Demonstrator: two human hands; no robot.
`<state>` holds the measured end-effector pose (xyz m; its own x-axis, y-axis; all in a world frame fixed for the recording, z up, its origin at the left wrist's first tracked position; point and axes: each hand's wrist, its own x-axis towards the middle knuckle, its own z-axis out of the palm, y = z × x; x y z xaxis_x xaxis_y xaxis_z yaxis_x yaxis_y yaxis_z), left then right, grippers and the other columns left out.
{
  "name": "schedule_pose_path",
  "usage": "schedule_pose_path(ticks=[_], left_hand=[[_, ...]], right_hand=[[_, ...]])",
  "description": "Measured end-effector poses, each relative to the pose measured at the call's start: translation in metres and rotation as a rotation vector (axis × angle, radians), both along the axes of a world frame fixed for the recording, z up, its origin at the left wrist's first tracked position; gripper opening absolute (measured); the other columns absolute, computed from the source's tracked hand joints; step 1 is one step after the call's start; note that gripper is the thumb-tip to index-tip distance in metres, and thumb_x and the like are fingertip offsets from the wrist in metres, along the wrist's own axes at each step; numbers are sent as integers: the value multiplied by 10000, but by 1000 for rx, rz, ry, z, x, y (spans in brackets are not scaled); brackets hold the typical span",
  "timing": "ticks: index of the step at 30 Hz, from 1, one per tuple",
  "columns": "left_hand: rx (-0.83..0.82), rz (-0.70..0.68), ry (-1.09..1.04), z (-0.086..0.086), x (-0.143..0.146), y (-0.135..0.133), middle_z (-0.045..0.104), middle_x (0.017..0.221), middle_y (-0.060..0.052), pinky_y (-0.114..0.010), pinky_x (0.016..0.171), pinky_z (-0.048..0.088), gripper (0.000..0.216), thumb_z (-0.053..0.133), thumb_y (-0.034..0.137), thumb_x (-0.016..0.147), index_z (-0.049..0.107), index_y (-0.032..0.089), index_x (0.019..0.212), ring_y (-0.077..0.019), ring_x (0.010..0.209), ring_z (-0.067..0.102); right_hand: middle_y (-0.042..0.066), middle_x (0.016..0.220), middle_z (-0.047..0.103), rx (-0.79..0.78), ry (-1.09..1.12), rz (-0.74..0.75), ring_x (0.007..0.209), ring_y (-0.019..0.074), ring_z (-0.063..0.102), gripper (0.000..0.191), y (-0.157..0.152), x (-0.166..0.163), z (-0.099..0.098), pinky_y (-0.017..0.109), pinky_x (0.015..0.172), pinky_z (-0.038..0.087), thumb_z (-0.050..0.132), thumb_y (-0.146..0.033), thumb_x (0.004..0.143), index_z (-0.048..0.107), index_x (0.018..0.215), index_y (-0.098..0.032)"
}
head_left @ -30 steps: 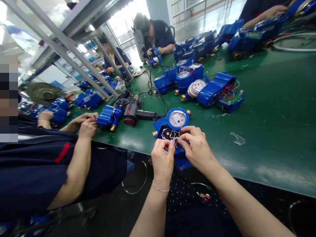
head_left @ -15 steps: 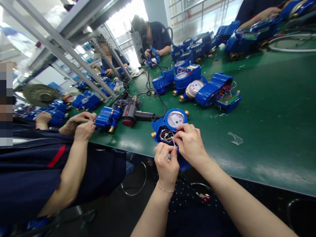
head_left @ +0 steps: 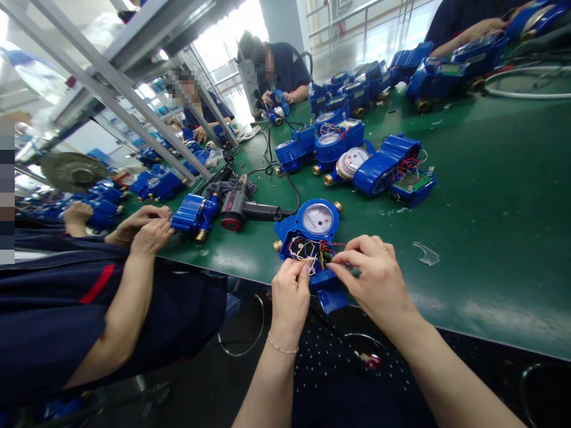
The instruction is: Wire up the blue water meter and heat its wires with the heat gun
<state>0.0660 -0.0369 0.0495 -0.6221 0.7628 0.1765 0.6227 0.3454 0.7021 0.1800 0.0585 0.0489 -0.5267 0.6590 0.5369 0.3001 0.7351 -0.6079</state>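
In front of me, at the table's edge, lies a blue water meter (head_left: 317, 217) with a round dial and brass pipe ends. Its lower housing is uncovered and shows a tangle of thin coloured wires (head_left: 322, 252). My left hand (head_left: 291, 291) pinches white and yellow wires at the housing's left side. On the other side, my right hand (head_left: 372, 270) has thumb and forefinger brought together at the red and dark wires; its fingertips partly cover what they grip. A blue flap (head_left: 332, 299) hangs below the housing, over the table edge.
A heat gun (head_left: 250, 208) lies to the left. Behind stand several blue meters, one opened (head_left: 413, 184) with a circuit board. A clear plastic scrap (head_left: 426, 254) lies at right. A co-worker's hands (head_left: 151, 229) hold another meter (head_left: 196, 214) on my left.
My hands have moved apart, the right one rightward and the left one slightly left. More of the coloured wires and the blue flap now show between and below them.
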Motion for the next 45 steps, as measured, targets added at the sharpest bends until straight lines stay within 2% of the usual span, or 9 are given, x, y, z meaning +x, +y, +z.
schedule_pose_path(ticks=[5, 11, 14, 21, 27, 31, 33, 39, 45], left_hand=[[85, -55, -201, 0, -1, 6, 625, 841, -28, -244, 701, 432, 145, 526, 243, 788, 642, 181, 850, -133, 762, 565], [156, -67, -537, 2, -7, 7, 600, 694, 2, -208, 611, 432, 98, 621, 239, 694, 594, 151, 728, -99, 629, 548], [192, -23, -609, 0, -4, 8, 583, 656, 17, -195, 581, 429, 109, 623, 231, 689, 558, 147, 715, -80, 588, 533], [361, 162, -604, -6, -10, 7, 539, 591, 54, -154, 510, 401, 158, 647, 175, 649, 501, 142, 703, -43, 512, 513], [370, 176, -763, 1, -11, 8, 602, 585, 19, -161, 476, 380, 245, 676, 190, 621, 498, 127, 777, -59, 480, 538], [391, 165, -816, 2, -5, 9, 633, 627, 4, -165, 505, 389, 262, 680, 187, 629, 499, 129, 809, -60, 507, 555], [404, 147, -853, 1, -2, 9, 639, 655, -2, -164, 521, 395, 269, 685, 190, 627, 502, 133, 817, -68, 550, 572], [441, 151, -830, -3, 3, 9, 591, 638, 26, -173, 553, 421, 257, 695, 194, 617, 498, 137, 773, -62, 559, 554], [467, 196, -748, -8, 4, 10, 545, 610, 36, -150, 498, 381, 216, 668, 191, 643, 470, 143, 716, -50, 535, 506]], right_hand=[[24, 789, 531, -48, -98, 102, 804, 179, 463, 85, -14, -7, -2, 334, 740, 317, 695, -247, 670, 644, 707, -191], [24, 773, 537, -263, -80, 150, 795, 178, 476, 78, -9, -13, -7, 321, 694, 329, 661, -284, 717, 643, 692, -213], [24, 802, 542, -261, -74, 153, 801, 172, 474, 84, -5, -12, -9, 320, 700, 331, 586, -220, 779, 636, 712, -211], [82, 902, 543, 32, -111, -168, 856, 212, 452, 100, 10, -6, -24, 351, 741, 325, 509, -152, 802, 581, 736, -130], [63, 951, 544, 48, -72, -49, 920, 209, 460, 266, 5, -1, -9, 372, 798, 313, 499, -301, 840, 594, 629, -171], [64, 982, 529, -39, -22, 10, 951, 215, 455, 101, -7, -4, -2, 377, 813, 325, 597, -270, 767, 614, 717, -184], [66, 1000, 523, -113, -9, 58, 966, 220, 451, 114, -10, -8, -3, 375, 803, 341, 637, -305, 735, 628, 780, -199], [61, 974, 532, -190, -2, 50, 926, 203, 458, 139, -8, -18, -13, 366, 775, 361, 549, -209, 799, 611, 677, -182], [87, 996, 530, -11, -65, -41, 948, 219, 441, 115, -10, -21, -18, 383, 815, 347, 532, -173, 800, 568, 695, -147]])
